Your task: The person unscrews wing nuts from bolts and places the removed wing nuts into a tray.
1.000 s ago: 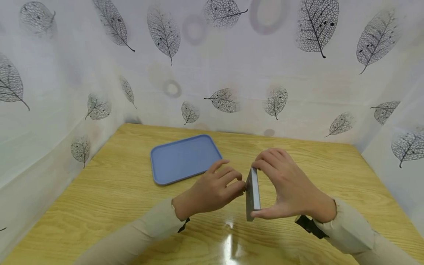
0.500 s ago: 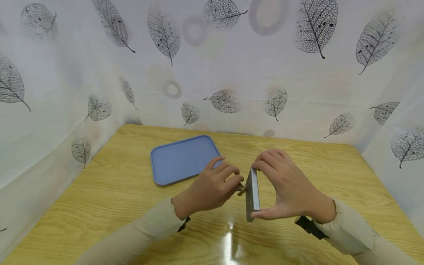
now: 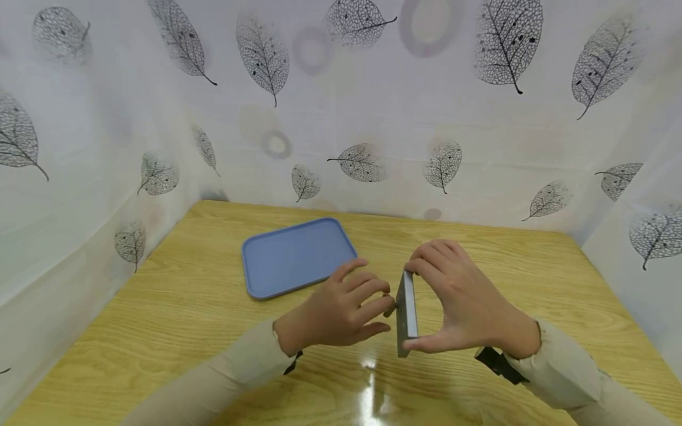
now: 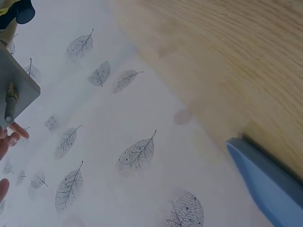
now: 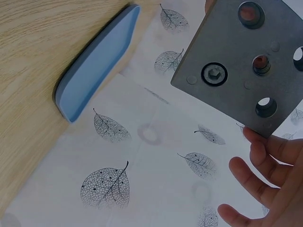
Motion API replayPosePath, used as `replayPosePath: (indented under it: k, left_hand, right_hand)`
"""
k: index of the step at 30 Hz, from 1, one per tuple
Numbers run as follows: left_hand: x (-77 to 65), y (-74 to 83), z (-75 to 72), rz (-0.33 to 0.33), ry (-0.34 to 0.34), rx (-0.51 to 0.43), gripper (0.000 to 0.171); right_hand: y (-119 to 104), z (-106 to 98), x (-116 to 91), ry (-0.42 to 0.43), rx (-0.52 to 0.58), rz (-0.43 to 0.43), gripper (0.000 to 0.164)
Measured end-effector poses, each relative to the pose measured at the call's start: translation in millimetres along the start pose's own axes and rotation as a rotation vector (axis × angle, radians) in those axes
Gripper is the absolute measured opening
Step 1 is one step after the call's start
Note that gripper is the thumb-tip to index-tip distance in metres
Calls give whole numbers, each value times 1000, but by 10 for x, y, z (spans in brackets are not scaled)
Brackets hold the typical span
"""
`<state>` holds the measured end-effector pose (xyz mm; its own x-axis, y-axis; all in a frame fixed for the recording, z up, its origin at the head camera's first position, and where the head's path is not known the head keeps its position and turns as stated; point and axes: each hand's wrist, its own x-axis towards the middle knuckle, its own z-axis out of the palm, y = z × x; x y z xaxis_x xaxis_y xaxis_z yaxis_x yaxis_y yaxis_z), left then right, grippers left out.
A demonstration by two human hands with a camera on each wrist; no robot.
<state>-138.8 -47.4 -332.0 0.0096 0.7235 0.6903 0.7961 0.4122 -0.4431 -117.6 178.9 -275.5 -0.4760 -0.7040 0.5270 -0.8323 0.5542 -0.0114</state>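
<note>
My right hand (image 3: pixel 463 296) grips a square grey metal plate (image 3: pixel 409 307) by its top and bottom edges, holding it upright above the table. Several round holes pierce the plate, and a hex socket bolt (image 5: pixel 214 74) sits recessed in one of them. From the plate's left face juts the bolt's other end with a small wing nut (image 3: pixel 390 306). My left hand (image 3: pixel 341 310) is beside that nut, fingers loosely extended. Its fingertips (image 4: pixel 18 130) are right at the nut's end, while the thumb stands apart below.
A blue tray (image 3: pixel 293 260) lies on the wooden table (image 3: pixel 186 296), behind and left of the hands. A white curtain (image 3: pixel 341 106) with leaf prints hangs around the back and sides. Each wrist wears a dark strap.
My left fingers and thumb were closed together at the nut, drew slightly back left from it, then spread with the thumb dropping away. The right hand and plate stay put.
</note>
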Motion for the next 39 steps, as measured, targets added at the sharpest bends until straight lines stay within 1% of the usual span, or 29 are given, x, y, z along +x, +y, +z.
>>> replayPosePath:
  k: [3, 7, 10, 16, 18, 23, 28, 33, 39]
  left_hand:
    - [-2, 11, 10, 26, 17, 27, 36]
    - [-5, 15, 30, 2, 5, 40, 33]
    - [-7, 12, 35, -19, -4, 30, 31]
    - [-9, 12, 63, -2, -31, 57, 37]
    - [-4, 15, 78, 6, -27, 75, 35]
    - [8, 9, 94, 8, -12, 96, 22]
    - [16, 0, 86, 2, -17, 113, 12]
    - [16, 11, 88, -26, -25, 91, 13]
    - [5, 28, 63, -36, -51, 78, 17]
  right_hand:
    - [4, -1, -1, 1, -5, -1, 79]
    - [4, -4, -1, -1, -5, -2, 79]
    - [1, -6, -2, -2, -2, -3, 80]
    - [-2, -3, -4, 1, -4, -7, 79]
    - [-2, -2, -4, 1, -5, -8, 79]
    - [4, 4, -4, 1, -3, -5, 79]
    - [9, 11, -6, 1, -7, -2, 78]
    - [14, 15, -5, 5, -9, 0, 78]
    - [-3, 16, -7, 2, -5, 2, 79]
